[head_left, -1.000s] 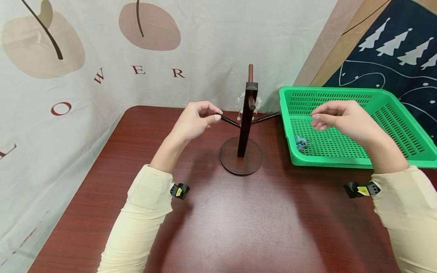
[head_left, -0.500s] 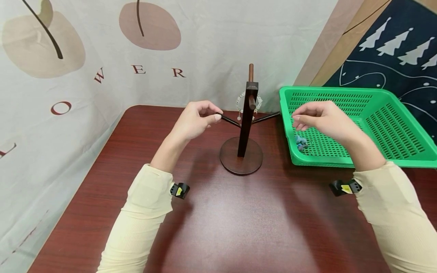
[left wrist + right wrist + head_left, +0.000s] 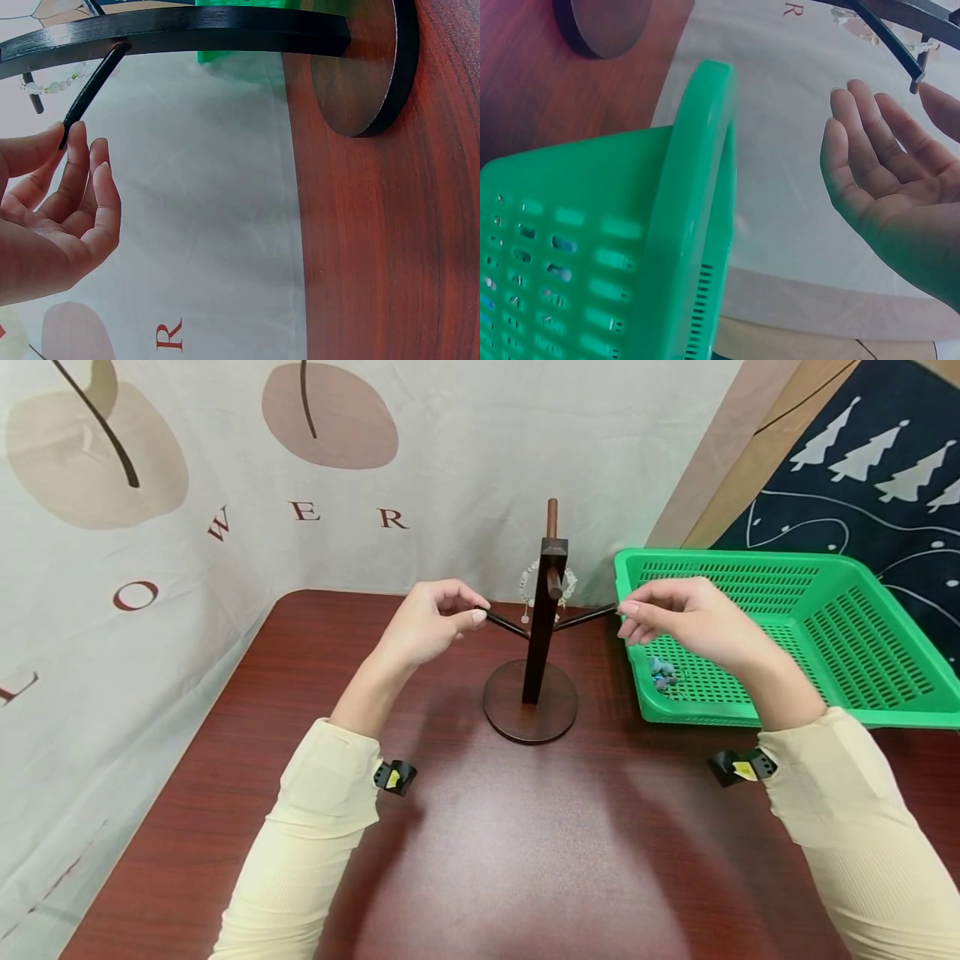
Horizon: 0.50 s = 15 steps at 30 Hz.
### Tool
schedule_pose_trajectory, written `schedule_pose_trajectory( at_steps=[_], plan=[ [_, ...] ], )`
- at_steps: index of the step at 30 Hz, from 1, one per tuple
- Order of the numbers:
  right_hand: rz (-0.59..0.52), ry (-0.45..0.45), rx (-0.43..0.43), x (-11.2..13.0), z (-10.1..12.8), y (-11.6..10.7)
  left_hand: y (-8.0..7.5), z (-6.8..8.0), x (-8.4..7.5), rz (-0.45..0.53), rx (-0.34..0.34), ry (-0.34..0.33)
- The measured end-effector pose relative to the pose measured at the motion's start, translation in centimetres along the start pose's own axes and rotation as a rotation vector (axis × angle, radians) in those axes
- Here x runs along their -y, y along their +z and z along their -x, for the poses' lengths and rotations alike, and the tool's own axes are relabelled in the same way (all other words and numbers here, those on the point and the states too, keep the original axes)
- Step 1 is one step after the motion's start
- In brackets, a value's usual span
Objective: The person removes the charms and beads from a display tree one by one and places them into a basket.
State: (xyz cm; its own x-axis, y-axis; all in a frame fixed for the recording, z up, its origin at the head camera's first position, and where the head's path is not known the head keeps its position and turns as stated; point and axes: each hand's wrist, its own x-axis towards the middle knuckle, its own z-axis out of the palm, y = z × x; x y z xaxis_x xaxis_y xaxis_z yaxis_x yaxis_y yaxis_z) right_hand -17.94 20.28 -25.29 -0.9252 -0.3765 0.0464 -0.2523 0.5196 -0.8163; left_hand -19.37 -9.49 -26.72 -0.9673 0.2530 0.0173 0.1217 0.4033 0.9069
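Note:
A dark wooden jewelry stand [image 3: 534,652] rises from a round base [image 3: 510,718], with pegs branching off its upright post. My left hand [image 3: 429,620] pinches the tip of the lower left peg [image 3: 94,88] between thumb and finger, its other fingers loosely bent. At the end of the lower right peg [image 3: 585,617] is my right hand [image 3: 693,617]. In the right wrist view that peg's tip is right at my thumb, while the fingers [image 3: 870,135] lie relaxed and apart from it. A clear-beaded bracelet [image 3: 523,583] with small charms hangs behind the post, partly hidden by it.
A green slotted basket [image 3: 750,722] stands right of the stand, under my right hand. Small bluish items [image 3: 662,673] lie in its left corner. The stand and basket are on a reddish-brown table [image 3: 480,860], backed by a printed cloth [image 3: 465,435].
My right hand has moved left from above the basket to the tip of the right peg. The left hand keeps its pinch on the left peg; the stand has not moved.

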Motion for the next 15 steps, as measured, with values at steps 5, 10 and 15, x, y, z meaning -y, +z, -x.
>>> schedule_pose_trajectory(
  at_steps=[5,10,15],
  plan=[
    [-0.002,-0.033,0.011,0.24,-0.23,0.14,0.01,-0.1,0.11,0.001,-0.005,-0.007],
    [0.007,-0.036,0.0,0.55,-0.31,0.17,-0.01,-0.12,0.11,0.0,-0.004,-0.006],
    [0.01,-0.033,0.002,0.78,-0.32,0.17,0.04,-0.12,0.11,0.0,-0.005,-0.008]
  ],
)
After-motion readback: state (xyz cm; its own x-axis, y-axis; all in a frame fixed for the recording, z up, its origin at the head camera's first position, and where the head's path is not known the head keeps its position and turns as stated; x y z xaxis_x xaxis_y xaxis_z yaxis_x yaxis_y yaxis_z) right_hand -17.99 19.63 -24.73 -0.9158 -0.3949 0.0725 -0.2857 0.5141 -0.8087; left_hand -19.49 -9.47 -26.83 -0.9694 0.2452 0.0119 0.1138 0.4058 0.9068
